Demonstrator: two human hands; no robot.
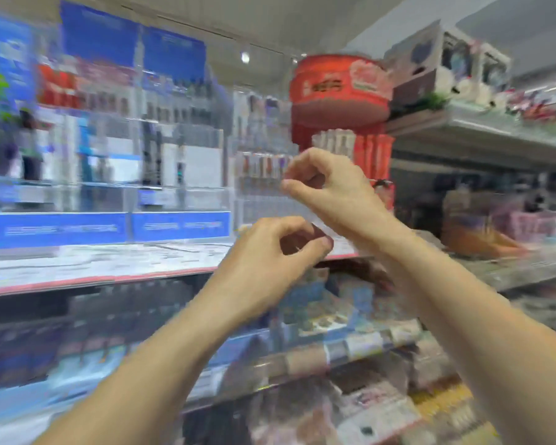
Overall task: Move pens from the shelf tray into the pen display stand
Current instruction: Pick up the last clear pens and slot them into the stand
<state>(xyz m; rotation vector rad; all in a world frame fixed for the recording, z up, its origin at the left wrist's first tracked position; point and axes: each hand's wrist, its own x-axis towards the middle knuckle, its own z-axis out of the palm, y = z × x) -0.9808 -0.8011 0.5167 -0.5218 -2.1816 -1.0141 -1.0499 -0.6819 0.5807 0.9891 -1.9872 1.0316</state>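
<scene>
1. Shelf (109, 268): a long white board with a red front edge, running from 9 o'clock toward the centre of the view. It carries every display listed below. The whole view is heavily blurred.
2. Blue-fronted displays (116, 226): clear cases with blue bases and blue header cards, filling the 9 to 11 o'clock area. Their contents cannot be made out.
3. Red drum sign (337, 85): at 1 o'clock, above a rack of orange and white packets.
4. Pen display stand (264, 175): a clear tiered stand at centre, just left of the right hand. A row of pens (260, 165) stands upright in its upper tier, caps up. The lower tiers look pale and possibly unfilled, though the blur leaves this unsure.
5. Left hand (270, 261): at about 6 o'clock from the stand. Its fingers are curled with thumb meeting fingertips around something small and dark. Whether that is a pen cannot be told.
6. Right hand (328, 187): at 3 o'clock from the pen row. Thumb and forefinger are closed into a pinch right at the end of the row. What they hold, if anything, is too blurred to say.
7. Shelf tray: not identifiable in this view.
8. Progress, as a judgement: the stand already holds pens, and the right hand appears to be seating or adjusting one. How many pens are left cannot be told.
</scene>
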